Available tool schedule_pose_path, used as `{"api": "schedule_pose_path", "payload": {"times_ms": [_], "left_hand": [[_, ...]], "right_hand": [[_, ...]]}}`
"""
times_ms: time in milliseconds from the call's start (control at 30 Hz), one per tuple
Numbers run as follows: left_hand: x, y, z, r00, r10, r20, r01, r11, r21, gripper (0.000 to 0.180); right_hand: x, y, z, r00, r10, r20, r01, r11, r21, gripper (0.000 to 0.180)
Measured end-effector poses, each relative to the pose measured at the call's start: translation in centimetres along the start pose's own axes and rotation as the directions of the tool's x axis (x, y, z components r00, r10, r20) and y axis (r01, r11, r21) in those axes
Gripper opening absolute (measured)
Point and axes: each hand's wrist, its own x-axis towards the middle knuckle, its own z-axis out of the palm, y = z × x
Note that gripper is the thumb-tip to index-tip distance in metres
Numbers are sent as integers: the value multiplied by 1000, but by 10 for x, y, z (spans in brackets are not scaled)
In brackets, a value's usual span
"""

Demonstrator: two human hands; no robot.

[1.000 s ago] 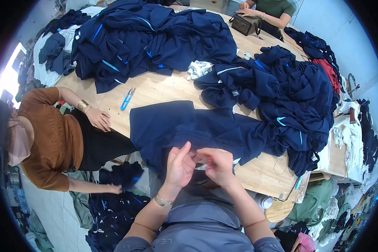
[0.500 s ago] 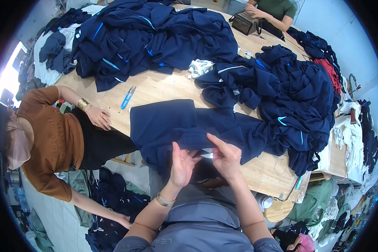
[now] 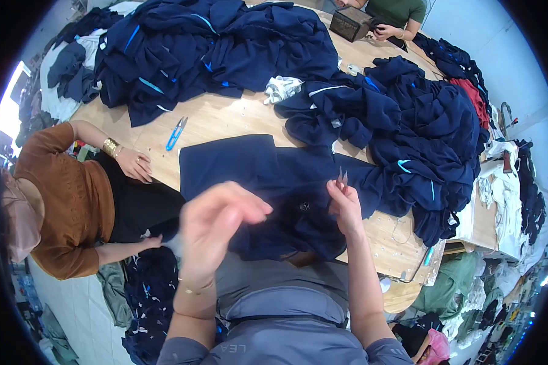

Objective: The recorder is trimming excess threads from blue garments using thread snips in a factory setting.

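Observation:
A navy blue garment [image 3: 225, 161] lies spread over the near edge of the table in front of me. A small round printed mark shows on its front part. My right hand [image 3: 347, 204] is closed around thread snips [image 3: 343, 176], their metal blades pointing up and away from me over the cloth. My left hand [image 3: 216, 219] is raised above the garment's left part, blurred. Its fingers are bent and pressed together at the tips; whatever they pinch, if anything, is not visible.
Big heaps of navy garments [image 3: 225, 55] cover the far side and right [image 3: 426, 134]. Blue-handled snips [image 3: 175, 135] lie on the wooden table [image 3: 225, 115]. A co-worker in brown [image 3: 73, 194] sits at left; another in green [image 3: 396, 12] handles a dark bag [image 3: 349, 23].
My left hand has risen and swung left, its fingers going from spread to bent together. The right hand has moved right and away, snips turned upward. The far co-worker's hands have shifted around the bag.

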Motion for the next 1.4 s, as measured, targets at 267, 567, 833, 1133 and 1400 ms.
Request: {"api": "schedule_pose_path", "payload": {"times_ms": [267, 567, 833, 1133, 1400], "left_hand": [[-30, 92, 37, 914, 351, -204, -399, 871, -288, 13], [-43, 87, 20, 946, 289, -144, -317, 916, -244, 12], [-50, 92, 3, 969, 230, -92, -244, 952, -187, 12], [-46, 79, 5, 986, 157, -47, -161, 980, -113, 15], [-58, 78, -16, 997, 79, -11, -80, 996, -46, 19]], "right_hand": [[17, 17, -12, 972, 141, -188, -116, 984, 137, 35], [28, 32, -27, 965, 179, -191, -142, 971, 190, 36], [34, 38, -30, 963, 183, -197, -146, 971, 187, 36], [35, 42, -29, 948, 207, -242, -167, 971, 173, 30], [38, 48, -35, 955, 177, -236, -142, 977, 161, 37]]}}
